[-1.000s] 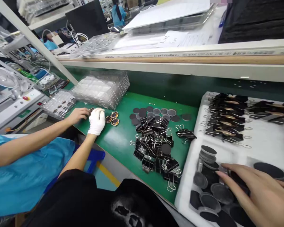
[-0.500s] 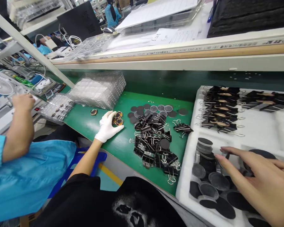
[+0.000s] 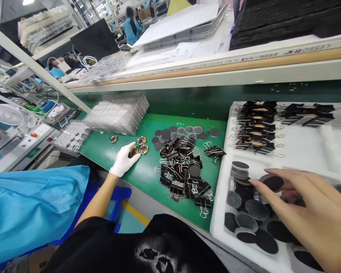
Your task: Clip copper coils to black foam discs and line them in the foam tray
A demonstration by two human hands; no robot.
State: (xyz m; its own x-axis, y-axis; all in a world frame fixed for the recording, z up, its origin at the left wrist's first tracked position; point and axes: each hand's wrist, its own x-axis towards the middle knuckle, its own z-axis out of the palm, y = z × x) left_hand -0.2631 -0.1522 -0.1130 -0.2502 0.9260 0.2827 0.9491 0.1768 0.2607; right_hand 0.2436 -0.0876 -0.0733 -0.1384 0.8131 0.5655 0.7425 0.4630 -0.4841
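Two rows of clipped stacks (image 3: 255,127) already laid at far end of foam tray (image 3: 309,151). Heap of loose binder clips (image 3: 184,167) left on green belt, many loose dark discs (image 3: 246,208) in tray's near pocket. Right hand (image 3: 309,212) spread wide and flat over discs, possibly touching one, view unclear. Left hand out of view. Co-worker's gloved hand (image 3: 123,161) well apart.

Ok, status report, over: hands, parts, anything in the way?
Right hand spread over dark discs in white tray, grip unclear. Left hand out of view. Co-worker's gloved hand at copper parts; binder clips piled between.
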